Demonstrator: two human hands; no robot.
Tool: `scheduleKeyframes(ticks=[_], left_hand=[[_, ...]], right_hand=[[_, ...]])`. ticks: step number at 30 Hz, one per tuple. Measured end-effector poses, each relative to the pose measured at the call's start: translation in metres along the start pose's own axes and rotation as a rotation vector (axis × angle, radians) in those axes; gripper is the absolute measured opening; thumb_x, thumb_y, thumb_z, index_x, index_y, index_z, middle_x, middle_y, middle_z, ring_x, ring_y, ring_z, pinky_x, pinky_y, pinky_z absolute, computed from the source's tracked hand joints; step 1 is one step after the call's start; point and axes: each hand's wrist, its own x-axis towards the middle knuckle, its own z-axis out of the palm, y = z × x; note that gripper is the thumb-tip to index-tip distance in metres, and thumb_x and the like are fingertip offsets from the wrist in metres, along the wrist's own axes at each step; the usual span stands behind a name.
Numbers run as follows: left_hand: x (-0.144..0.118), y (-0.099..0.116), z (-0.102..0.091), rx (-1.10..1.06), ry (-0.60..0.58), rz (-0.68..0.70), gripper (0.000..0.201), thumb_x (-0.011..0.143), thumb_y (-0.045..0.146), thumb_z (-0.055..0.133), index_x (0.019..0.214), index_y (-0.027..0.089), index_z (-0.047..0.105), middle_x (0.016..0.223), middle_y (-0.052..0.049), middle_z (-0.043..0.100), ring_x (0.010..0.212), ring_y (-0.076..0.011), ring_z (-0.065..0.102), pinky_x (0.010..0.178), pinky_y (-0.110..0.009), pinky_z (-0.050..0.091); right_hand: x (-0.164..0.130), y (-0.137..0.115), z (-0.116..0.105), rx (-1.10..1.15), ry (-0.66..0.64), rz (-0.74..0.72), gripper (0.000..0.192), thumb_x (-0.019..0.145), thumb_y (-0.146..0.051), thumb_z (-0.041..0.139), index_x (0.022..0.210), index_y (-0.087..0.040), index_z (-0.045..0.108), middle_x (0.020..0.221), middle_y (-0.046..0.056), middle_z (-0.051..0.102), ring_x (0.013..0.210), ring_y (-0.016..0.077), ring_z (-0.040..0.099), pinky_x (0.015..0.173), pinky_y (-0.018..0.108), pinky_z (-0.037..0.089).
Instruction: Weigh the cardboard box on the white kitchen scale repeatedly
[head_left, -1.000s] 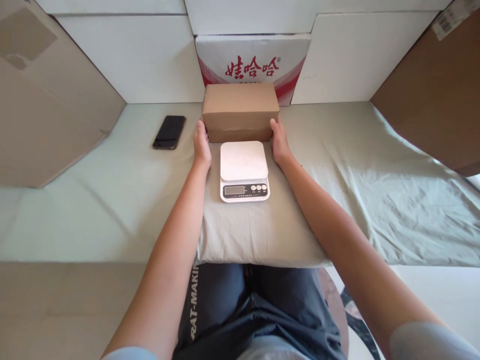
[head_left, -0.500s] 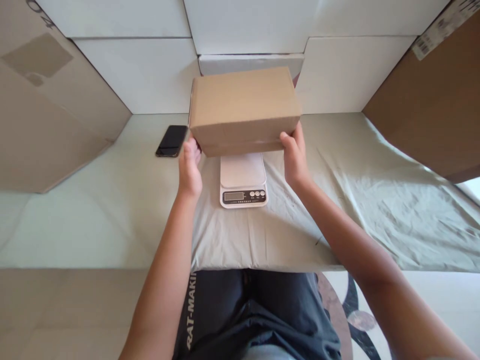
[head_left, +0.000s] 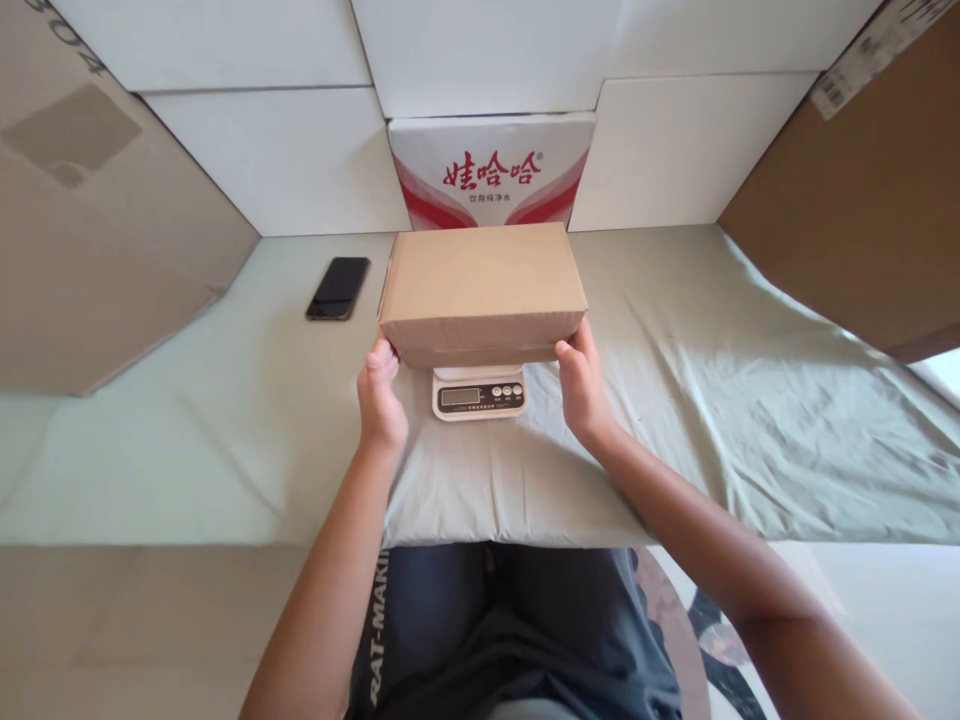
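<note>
A: What stands around the person?

B: A dark phone (head_left: 338, 288) lies on the pale green cloth (head_left: 675, 400), beyond the left hand (head_left: 381, 395) and off to its left. A big brown carton (head_left: 112, 240) flanks the cloth on the left, a darker carton (head_left: 847, 210) on the right. White panels (head_left: 277, 160) and a white carton with red lettering (head_left: 491, 175) line the back.

A: Does anything block the view?

B: The cardboard box (head_left: 484, 275) hides most of the plate of the white scale (head_left: 480, 400); only its front strip, with display and three buttons, shows clearly.

A: And where is that box relative to the hands?

B: Between them, slightly tilted. The left hand is clamped on its near left end, the right hand (head_left: 583, 388) on its near right corner. It is over the scale; whether it touches the plate cannot be told.
</note>
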Motion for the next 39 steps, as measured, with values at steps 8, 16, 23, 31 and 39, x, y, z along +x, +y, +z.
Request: scheduleKeyframes(ticks=[8, 16, 23, 31, 39], left_hand=[[-0.004, 0.002, 0.001, -0.012, -0.001, 0.004, 0.093, 0.091, 0.092, 0.04, 0.143, 0.021, 0.072, 0.155, -0.018, 0.066, 0.158, -0.0385, 0.049, 0.131, -0.052, 0.039], [-0.004, 0.001, 0.002, -0.008, 0.01, 0.011, 0.093, 0.093, 0.091, 0.038, 0.143, 0.02, 0.072, 0.157, -0.017, 0.065, 0.157, -0.0373, 0.051, 0.131, -0.053, 0.039], [0.002, 0.003, -0.003, -0.019, 0.033, 0.079, 0.084, 0.101, 0.081, 0.029, 0.155, 0.025, 0.06, 0.168, -0.01, 0.055, 0.162, -0.0307, 0.043, 0.136, -0.048, 0.033], [0.019, -0.013, -0.009, -0.004, 0.062, 0.095, 0.095, 0.097, 0.088, 0.016, 0.158, 0.027, 0.055, 0.173, -0.008, 0.047, 0.164, -0.0294, 0.039, 0.135, -0.044, 0.034], [0.021, -0.014, 0.008, -0.126, 0.106, 0.038, 0.101, 0.093, 0.088, 0.039, 0.158, 0.012, 0.053, 0.171, -0.021, 0.047, 0.162, -0.0363, 0.042, 0.135, -0.05, 0.034]], right_hand=[[0.0, 0.004, -0.002, 0.021, -0.013, 0.021, 0.058, 0.095, -0.053, 0.058, 0.151, -0.038, 0.053, 0.165, 0.0, 0.056, 0.158, 0.0318, 0.046, 0.132, 0.054, 0.044], [0.002, 0.01, -0.004, 0.039, -0.018, 0.014, 0.06, 0.095, -0.054, 0.059, 0.153, -0.04, 0.053, 0.169, -0.002, 0.053, 0.161, 0.0326, 0.044, 0.134, 0.056, 0.042], [0.009, 0.015, -0.017, 0.058, 0.059, 0.022, 0.079, 0.091, -0.076, 0.054, 0.161, -0.042, 0.041, 0.181, -0.006, 0.034, 0.173, 0.0289, 0.022, 0.145, 0.055, 0.019], [0.018, 0.034, -0.024, 0.156, 0.213, 0.127, 0.08, 0.086, -0.076, 0.053, 0.155, -0.036, 0.047, 0.179, -0.001, 0.038, 0.171, 0.0241, 0.03, 0.145, 0.049, 0.02], [0.032, 0.06, -0.035, 0.143, 0.248, 0.206, 0.065, 0.087, -0.071, 0.052, 0.141, -0.036, 0.058, 0.173, 0.0, 0.049, 0.166, 0.0262, 0.041, 0.143, 0.057, 0.021]])
